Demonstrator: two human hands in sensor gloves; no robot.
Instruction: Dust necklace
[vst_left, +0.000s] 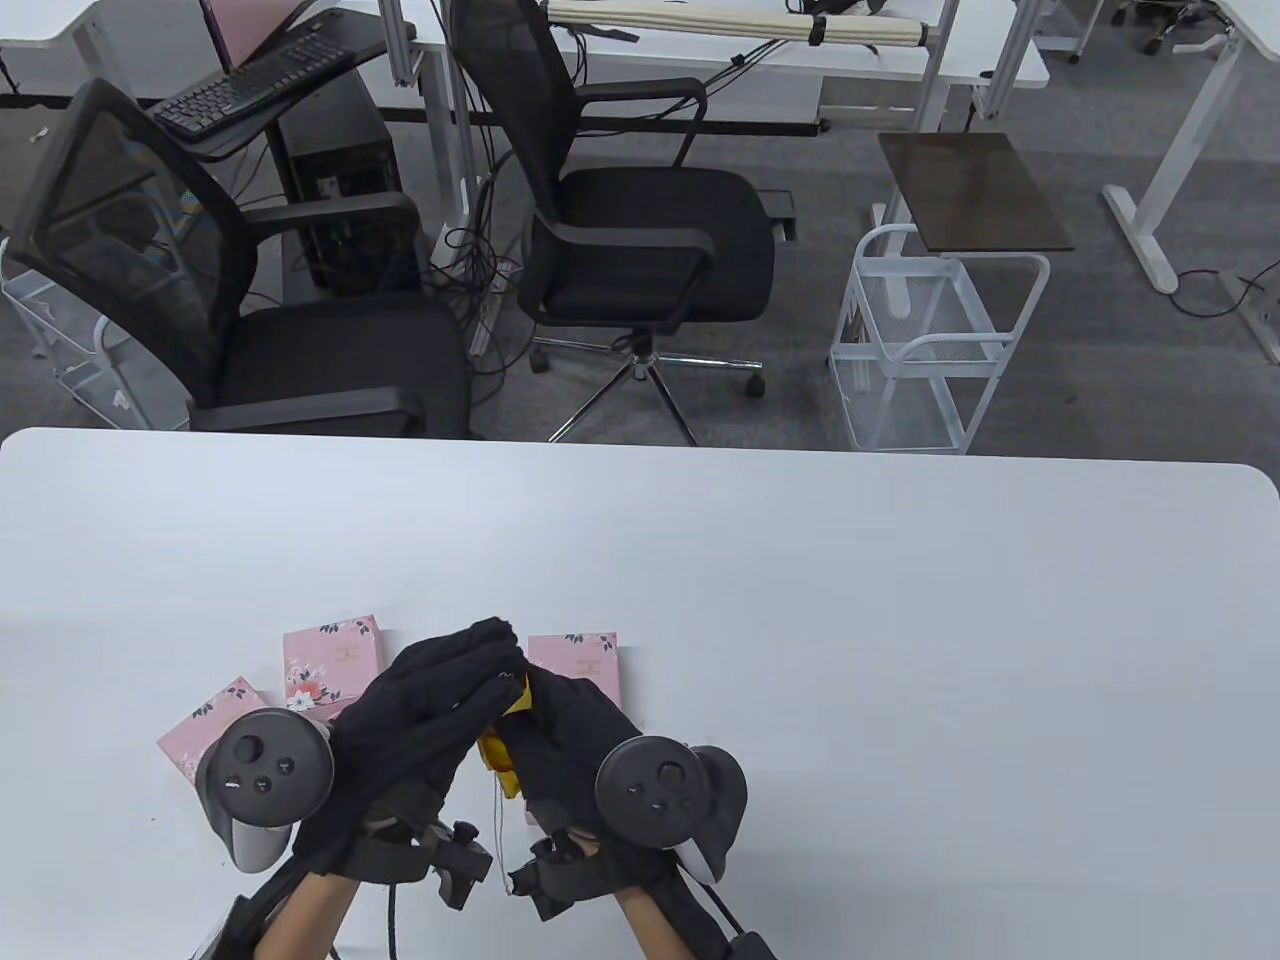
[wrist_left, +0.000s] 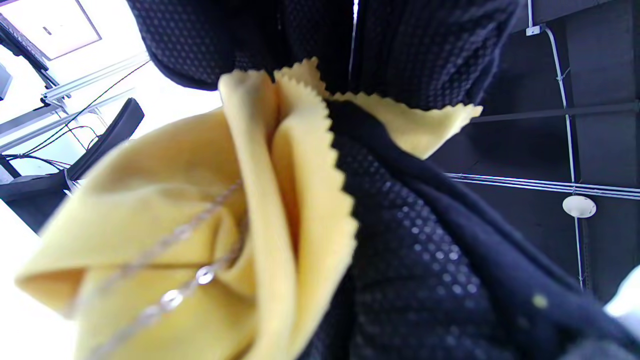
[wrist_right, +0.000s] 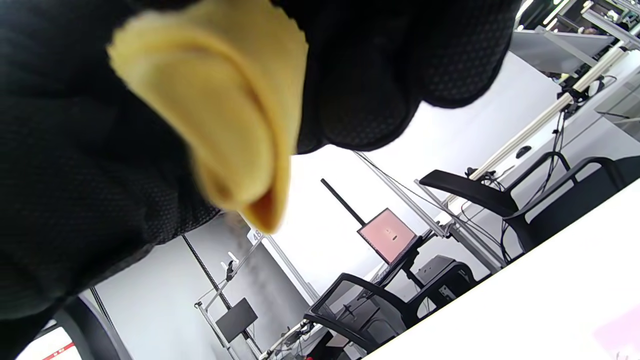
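Necklace (wrist_left: 190, 235): a thin silver chain with small round links or beads, blurred in the left wrist view; it is laid across the folds of a yellow cloth (wrist_left: 200, 225).
Axis: the chain is seen running diagonally in that view, from lower left to upper right; its ends cannot be made out.
Cloth: pale yellow, zigzag-cut edges, bunched between both gloves.
Left hand (vst_left: 430, 720): fingers are extended over the right hand, pressed against the cloth.
Right hand (vst_left: 560, 730): fingers are curled round the cloth.
Place: held above the white surface (vst_left: 800, 600), near three pink floral boxes (vst_left: 333, 660).
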